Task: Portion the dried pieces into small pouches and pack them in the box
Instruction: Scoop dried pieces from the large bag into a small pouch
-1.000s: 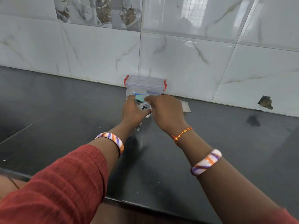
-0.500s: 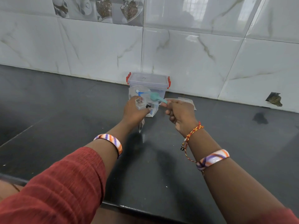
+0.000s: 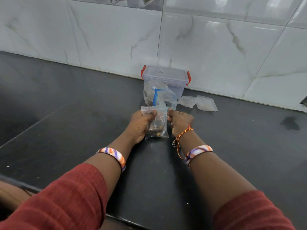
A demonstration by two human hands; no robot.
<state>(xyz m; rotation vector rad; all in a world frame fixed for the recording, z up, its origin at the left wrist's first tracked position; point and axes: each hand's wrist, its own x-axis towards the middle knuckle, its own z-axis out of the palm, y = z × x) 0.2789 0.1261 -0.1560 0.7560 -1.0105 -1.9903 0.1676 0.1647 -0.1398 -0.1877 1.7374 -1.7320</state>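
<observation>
A small clear pouch (image 3: 157, 123) with dark dried pieces at its bottom hangs upright between my hands. My left hand (image 3: 141, 125) grips its top left edge and side. My right hand (image 3: 179, 122) pinches its top right edge. Behind it stands a larger clear bag (image 3: 157, 95) with a blue zip strip, holding more dried pieces. A clear plastic box (image 3: 166, 77) with red clips and its lid on sits against the wall. Two flat empty pouches (image 3: 197, 102) lie right of the bag.
Everything rests on a dark stone counter (image 3: 83, 122) backed by a white marble-tiled wall (image 3: 216, 55). The counter's front edge (image 3: 129, 219) runs just under my forearms. A dark smudge (image 3: 289, 123) marks the counter at the right.
My hands came back toward me with the small pouch. The teal scoop that my right hand held is out of sight, and that hand now pinches the pouch's top edge.
</observation>
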